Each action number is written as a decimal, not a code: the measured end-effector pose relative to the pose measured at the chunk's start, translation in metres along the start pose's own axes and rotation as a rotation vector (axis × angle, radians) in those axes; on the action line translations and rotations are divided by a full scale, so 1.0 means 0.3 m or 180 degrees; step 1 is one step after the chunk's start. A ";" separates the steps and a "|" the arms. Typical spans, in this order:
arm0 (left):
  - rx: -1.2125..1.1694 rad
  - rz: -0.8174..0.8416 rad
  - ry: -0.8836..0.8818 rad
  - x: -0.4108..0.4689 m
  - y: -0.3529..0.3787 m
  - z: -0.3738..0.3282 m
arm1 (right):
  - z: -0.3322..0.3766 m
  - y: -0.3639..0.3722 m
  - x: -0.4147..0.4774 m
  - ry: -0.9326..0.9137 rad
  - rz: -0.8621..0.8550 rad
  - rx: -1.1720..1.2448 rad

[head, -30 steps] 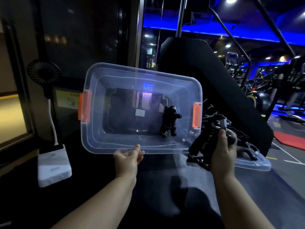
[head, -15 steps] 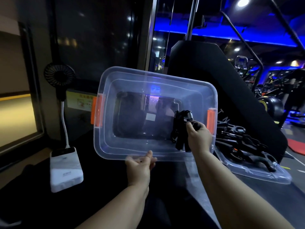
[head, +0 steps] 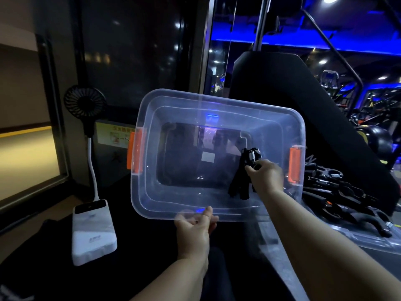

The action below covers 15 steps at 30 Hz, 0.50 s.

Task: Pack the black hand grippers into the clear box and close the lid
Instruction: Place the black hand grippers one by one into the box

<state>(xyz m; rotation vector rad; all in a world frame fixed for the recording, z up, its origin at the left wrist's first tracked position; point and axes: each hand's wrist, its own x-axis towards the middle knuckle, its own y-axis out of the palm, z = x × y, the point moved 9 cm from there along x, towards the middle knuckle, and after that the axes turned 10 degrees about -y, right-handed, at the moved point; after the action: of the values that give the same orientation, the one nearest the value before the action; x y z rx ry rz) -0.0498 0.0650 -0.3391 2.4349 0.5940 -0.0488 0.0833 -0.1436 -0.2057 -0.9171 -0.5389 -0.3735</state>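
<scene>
The clear box (head: pixel 147 198) with orange side latches is tilted up toward me, its open side facing the camera. My left hand (head: pixel 195 229) grips its near rim from below. My right hand (head: pixel 263 179) reaches inside the box at the right end, fingers closed on black hand grippers (head: pixel 243 181) that rest against the box's bottom. A pile of more black hand grippers (head: pixel 338 192) lies on the clear lid (head: pixel 368 242) to the right of the box.
A white power bank (head: pixel 93 233) with a small black fan (head: pixel 85 103) on a white stalk stands at the left. A large black machine panel (head: pixel 293 88) rises behind the box. Dark glass fills the back wall.
My right hand carried hand grippers from the pile on the lid into the box's right end, beside the one lying there. The view shifted left. My left hand kept its hold on the rim.
</scene>
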 end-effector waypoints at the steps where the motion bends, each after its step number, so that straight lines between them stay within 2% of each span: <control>1: -0.0014 0.0005 0.0004 0.000 0.001 -0.001 | 0.007 0.003 0.010 -0.0036 0.0019 -0.0114; 8: -0.0095 -0.0011 -0.0030 0.000 -0.002 0.006 | 0.029 0.025 0.062 -0.0264 0.0130 -0.0740; 15: -0.0132 0.0003 -0.0030 0.000 -0.002 0.006 | 0.031 0.033 0.079 -0.0342 0.0067 -0.0728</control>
<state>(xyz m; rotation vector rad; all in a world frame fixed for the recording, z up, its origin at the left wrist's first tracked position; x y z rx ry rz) -0.0498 0.0644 -0.3409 2.3936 0.5841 -0.0470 0.1051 -0.1320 -0.1936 -1.1676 -0.5926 -0.3734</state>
